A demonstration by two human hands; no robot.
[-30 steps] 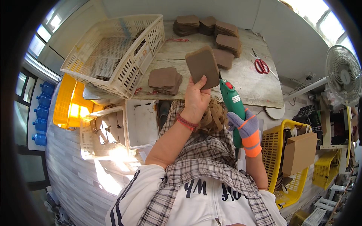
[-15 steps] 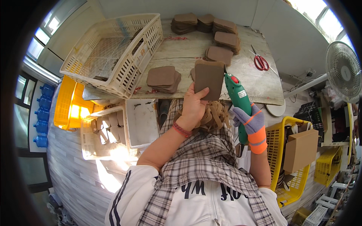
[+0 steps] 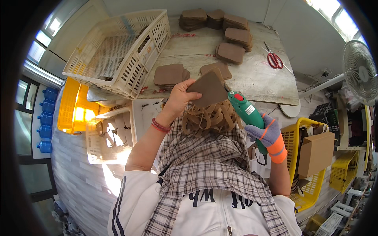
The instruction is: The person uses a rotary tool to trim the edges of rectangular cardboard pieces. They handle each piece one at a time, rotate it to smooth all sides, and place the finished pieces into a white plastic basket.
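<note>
My left hand (image 3: 180, 100), bare with a red bracelet at the wrist, pinches a brown rounded-corner flat piece (image 3: 207, 90) between thumb and fingers, tilted above my lap. In my gloved right hand (image 3: 268, 133) is a green electric cutter (image 3: 247, 110) with a red button, fingers wrapped round its body. Its thin tip meets the piece's right edge. Curled brown strips (image 3: 208, 121) lie heaped on my checked apron just below. Beyond the piece, another flat brown stack (image 3: 220, 70) rests on the table. A further stack (image 3: 170, 76) sits to its left.
Several brown stacks (image 3: 230, 52) line the back of the table (image 3: 260, 84). Red-handled scissors (image 3: 274, 60) lie at right. A white plastic crate (image 3: 134, 72) stands at left. A yellow basket (image 3: 289, 137) with a cardboard box (image 3: 316, 153) and a fan (image 3: 360, 65) are on the right.
The piece has come down and left, toward me, and turned in my left hand. My right hand has moved slightly down and right with the cutter, whose tip stays at the edge.
</note>
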